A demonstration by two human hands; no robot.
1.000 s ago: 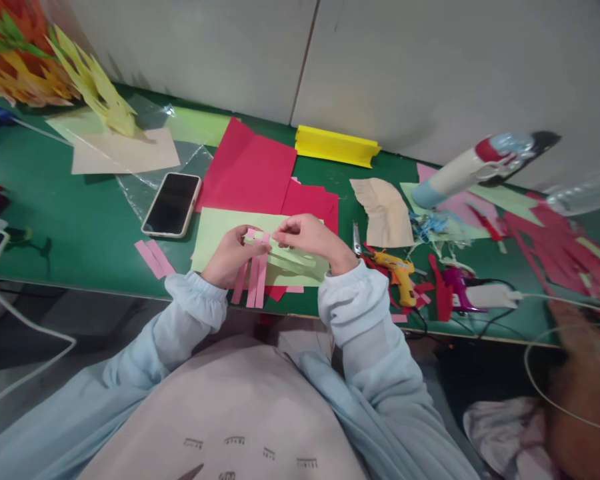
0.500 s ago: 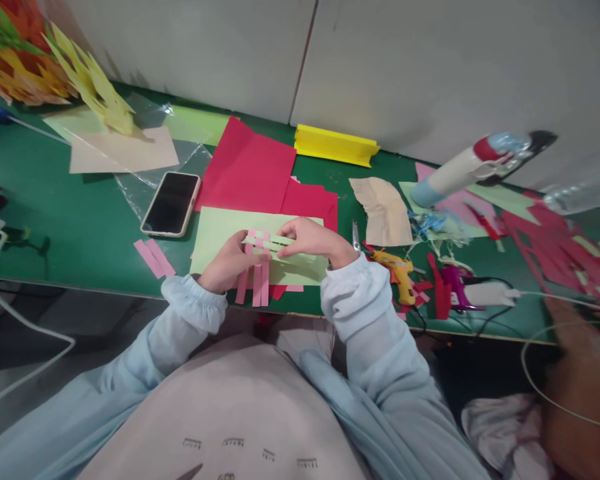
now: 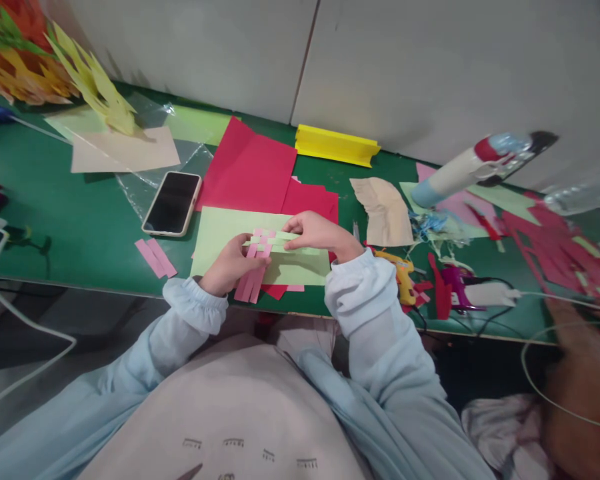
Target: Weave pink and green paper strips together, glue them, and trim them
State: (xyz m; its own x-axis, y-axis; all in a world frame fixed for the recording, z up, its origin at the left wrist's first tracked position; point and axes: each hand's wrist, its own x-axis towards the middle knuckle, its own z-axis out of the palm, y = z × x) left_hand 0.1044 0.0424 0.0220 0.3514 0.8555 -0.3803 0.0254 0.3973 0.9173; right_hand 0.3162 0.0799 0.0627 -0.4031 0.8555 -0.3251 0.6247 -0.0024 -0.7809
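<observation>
Both my hands work over a light green sheet near the front edge of the green table. My left hand is closed on a weave of pink paper strips that hang down toward me. My right hand pinches light green paper strips that cross the pink ones. The two hands sit close together, with the woven patch between them.
A phone lies left of the sheet, with loose pink strips nearer me. Red sheets and a yellow folded piece lie behind. Scissors, a yellow glue gun, cables and paper scraps crowd the right. A paper flower stands far left.
The pink strips have swung to slant left under my left hand. My right hand has slid a little right and up along the green strips.
</observation>
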